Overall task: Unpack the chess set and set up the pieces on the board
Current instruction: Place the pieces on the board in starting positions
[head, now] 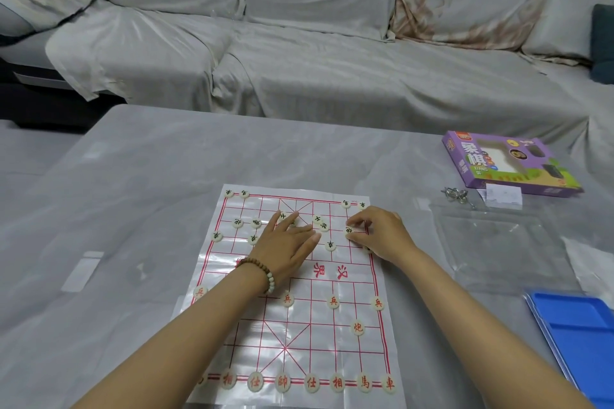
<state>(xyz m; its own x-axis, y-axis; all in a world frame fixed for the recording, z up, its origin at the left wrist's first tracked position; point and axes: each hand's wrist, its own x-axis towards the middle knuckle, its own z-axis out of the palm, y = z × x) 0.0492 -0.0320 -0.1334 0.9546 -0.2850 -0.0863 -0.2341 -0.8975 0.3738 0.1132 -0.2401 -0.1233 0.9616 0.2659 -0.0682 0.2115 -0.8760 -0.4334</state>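
A white paper xiangqi board (292, 335) with red lines lies on the table. Red-lettered round pieces (283, 384) line its near edge, with several more in the rows above. Black-lettered pieces (255, 222) are scattered over the far half. My left hand (287, 241) lies flat on the far half with straight fingers resting among black pieces. My right hand (378, 232) pinches a black-lettered piece (349, 231) between thumb and fingers, low over the far right of the board.
The purple chess box (508, 163) sits at the far right of the table. Beside it lie a metal wire puzzle (455, 193), a clear plastic tray (498, 249) and a blue tray (578, 339). A covered grey sofa (299, 43) stands behind the table.
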